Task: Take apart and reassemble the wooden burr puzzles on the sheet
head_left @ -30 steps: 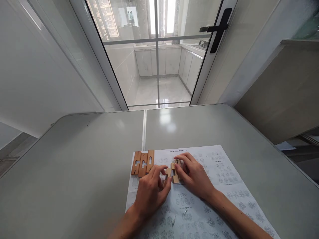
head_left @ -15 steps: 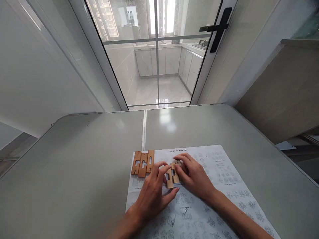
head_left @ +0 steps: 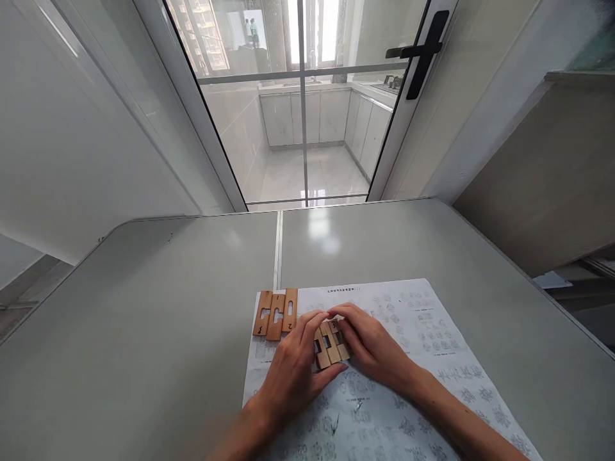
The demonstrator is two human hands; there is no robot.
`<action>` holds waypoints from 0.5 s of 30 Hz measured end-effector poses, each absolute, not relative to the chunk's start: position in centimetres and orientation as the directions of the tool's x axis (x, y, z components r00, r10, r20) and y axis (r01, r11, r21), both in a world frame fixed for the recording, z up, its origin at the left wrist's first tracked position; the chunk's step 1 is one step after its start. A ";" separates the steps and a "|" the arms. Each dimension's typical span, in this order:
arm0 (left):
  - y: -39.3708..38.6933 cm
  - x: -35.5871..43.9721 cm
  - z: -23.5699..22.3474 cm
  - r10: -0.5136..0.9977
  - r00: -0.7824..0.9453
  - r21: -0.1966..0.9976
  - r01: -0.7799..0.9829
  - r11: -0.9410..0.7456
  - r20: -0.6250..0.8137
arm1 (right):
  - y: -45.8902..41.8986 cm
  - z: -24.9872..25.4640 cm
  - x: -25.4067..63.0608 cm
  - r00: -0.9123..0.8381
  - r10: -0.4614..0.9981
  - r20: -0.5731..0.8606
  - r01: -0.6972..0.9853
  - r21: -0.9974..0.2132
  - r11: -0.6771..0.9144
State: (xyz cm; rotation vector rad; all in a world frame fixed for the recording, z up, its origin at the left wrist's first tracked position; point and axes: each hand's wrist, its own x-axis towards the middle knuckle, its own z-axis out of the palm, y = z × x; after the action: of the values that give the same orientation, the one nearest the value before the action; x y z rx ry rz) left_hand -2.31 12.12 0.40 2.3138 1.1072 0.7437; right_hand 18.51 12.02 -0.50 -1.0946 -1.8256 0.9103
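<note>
Several light wooden puzzle pieces with cut-out notches lie side by side on the printed sheet, one marked with a "3". My left hand grips them from the left, its thumb at their near edge and its fingers bent over the far left side. From the right, my right hand presses on the group with bent fingers, and its fingertips meet those of my left hand at the far edge. Fingers partly cover the outer pieces. To the left, three darker wooden puzzle pieces with slots and numbers lie together in a row.
Beneath the hands a large white sheet with printed diagrams lies on the grey table. A seam strip crosses the tabletop. Beyond the far edge stands a glass door with a black handle.
The light pieces have come closer together between my hands, with more of them showing. My right fingers have shifted slightly left, toward my left fingertips. The darker pieces stay put.
</note>
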 end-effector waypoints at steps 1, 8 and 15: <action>12.1 -2.3 0.4 0.807 0.527 0.612 0.554 -0.564 0.266 | 12.0 -0.5 18.5 -0.299 0.915 0.271 0.335 -0.868 0.367; 12.0 -2.4 0.6 0.808 0.525 0.605 0.561 -0.565 0.267 | 11.9 -0.8 18.5 -0.270 0.923 0.273 0.359 -0.861 0.359; 12.0 -2.2 1.0 0.811 0.520 0.632 0.540 -0.556 0.269 | 11.9 -0.7 18.3 -0.262 0.923 0.282 0.366 -0.856 0.365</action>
State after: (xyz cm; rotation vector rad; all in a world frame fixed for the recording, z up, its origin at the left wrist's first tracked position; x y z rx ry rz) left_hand -2.21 12.02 1.01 2.2871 1.1021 0.7596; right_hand 18.32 11.88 -0.75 -1.1309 -1.8080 0.8573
